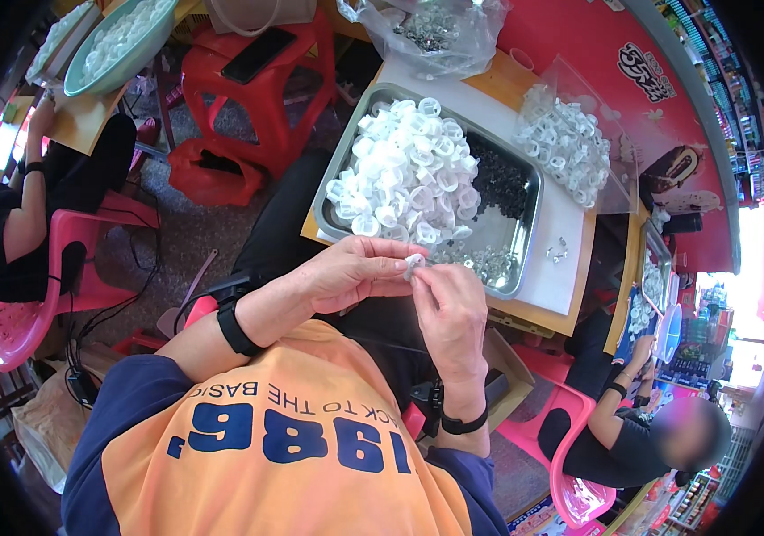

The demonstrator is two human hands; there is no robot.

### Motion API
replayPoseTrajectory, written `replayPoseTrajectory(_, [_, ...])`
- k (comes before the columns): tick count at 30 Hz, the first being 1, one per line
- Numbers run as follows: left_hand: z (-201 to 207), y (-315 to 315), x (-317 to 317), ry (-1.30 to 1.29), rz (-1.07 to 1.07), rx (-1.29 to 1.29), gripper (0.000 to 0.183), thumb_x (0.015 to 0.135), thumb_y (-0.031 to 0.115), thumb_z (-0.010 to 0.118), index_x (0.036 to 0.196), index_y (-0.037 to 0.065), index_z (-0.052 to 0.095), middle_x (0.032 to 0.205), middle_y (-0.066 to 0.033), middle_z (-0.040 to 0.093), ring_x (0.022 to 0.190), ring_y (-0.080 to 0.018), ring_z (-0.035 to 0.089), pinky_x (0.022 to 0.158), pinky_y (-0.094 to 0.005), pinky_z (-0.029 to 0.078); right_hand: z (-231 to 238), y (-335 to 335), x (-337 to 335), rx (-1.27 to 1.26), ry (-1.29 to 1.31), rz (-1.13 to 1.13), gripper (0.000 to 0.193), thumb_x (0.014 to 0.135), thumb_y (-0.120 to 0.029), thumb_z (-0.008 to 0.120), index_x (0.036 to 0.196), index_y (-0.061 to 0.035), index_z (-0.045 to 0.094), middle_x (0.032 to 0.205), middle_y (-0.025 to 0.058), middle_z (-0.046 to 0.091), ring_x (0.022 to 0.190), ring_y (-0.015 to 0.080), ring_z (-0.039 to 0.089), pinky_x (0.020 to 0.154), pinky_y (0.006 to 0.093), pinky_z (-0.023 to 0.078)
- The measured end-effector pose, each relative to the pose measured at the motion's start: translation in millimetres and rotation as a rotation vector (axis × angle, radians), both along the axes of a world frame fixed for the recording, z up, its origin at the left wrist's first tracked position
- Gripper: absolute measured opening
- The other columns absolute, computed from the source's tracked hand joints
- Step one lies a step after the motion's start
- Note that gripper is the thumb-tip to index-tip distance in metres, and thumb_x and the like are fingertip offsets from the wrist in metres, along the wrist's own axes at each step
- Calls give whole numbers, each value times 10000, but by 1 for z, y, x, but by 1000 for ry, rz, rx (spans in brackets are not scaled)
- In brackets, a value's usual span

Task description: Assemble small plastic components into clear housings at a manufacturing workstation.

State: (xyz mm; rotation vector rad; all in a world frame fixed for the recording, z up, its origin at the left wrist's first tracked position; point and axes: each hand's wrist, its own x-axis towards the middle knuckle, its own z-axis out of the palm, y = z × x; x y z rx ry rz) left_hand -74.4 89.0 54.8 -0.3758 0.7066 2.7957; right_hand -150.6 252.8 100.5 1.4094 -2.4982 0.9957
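Between my two hands is a small white plastic ring-shaped part [414, 264], just in front of the metal tray's near edge. My left hand [359, 272] pinches it between thumb and fingers. The fingertips of my right hand [449, 299] close on its other side; whether they hold a smaller piece is hidden. The metal tray [333, 165] holds a heap of white plastic parts [413, 170] on the left, small black pieces [500, 176] at the far right, and small clear or metallic bits [486, 261] at the near right.
Beyond the tray lie a clear bag of small metal pieces [435, 31] and, to the right, a bag of white parts [569, 143]. A red stool [248, 98] bears a black phone [258, 54]. Other people sit at left [20, 214] and right [623, 447], on pink chairs.
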Motion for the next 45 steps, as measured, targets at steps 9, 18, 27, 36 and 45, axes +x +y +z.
replayPoseTrajectory(9, [-3, 0, -3, -40, -6, 56, 380, 966, 97, 573, 1318, -28, 505, 1208, -128, 611, 1096, -208, 634, 1008, -369, 508, 1, 4, 1, -36, 19, -20, 202, 788, -40, 731, 983, -58, 680, 857, 52, 609, 794, 232, 601, 725, 363, 467])
replayPoseTrajectory(18, [-10, 0, 1, -17, 22, 73, 292, 969, 126, 582, 1227, -8, 558, 1142, -117, 631, 1041, -235, 654, 935, -383, 549, 1, 5, -6, -33, 21, 61, 198, 778, -64, 751, 964, -64, 685, 885, 67, 606, 821, 244, 605, 757, 358, 479])
replayPoseTrajectory(27, [-2, -4, 4, -94, -7, 75, 335, 974, 169, 571, 1240, -30, 530, 1133, -152, 633, 1019, -274, 668, 868, -353, 585, -32, 24, -125, 202, -148, -310, 118, 843, -105, 662, 920, -21, 691, 915, 128, 644, 858, 299, 638, 766, 379, 493])
replayPoseTrajectory(36, [-3, -13, 9, -72, 7, 109, 300, 977, 169, 573, 1194, -38, 582, 1110, -142, 648, 994, -269, 677, 862, -342, 586, -58, 12, -146, 351, -27, -120, 109, 810, -111, 663, 884, -37, 692, 885, 138, 636, 900, 345, 619, 800, 436, 478])
replayPoseTrajectory(45, [-5, -12, 7, -86, -10, 151, 318, 967, 179, 593, 1195, -41, 581, 1108, -142, 649, 995, -256, 678, 853, -326, 590, -36, 39, -124, -430, -1165, -227, 74, 921, -42, 609, 953, 15, 644, 890, 103, 690, 713, 132, 626, 671, 255, 518])
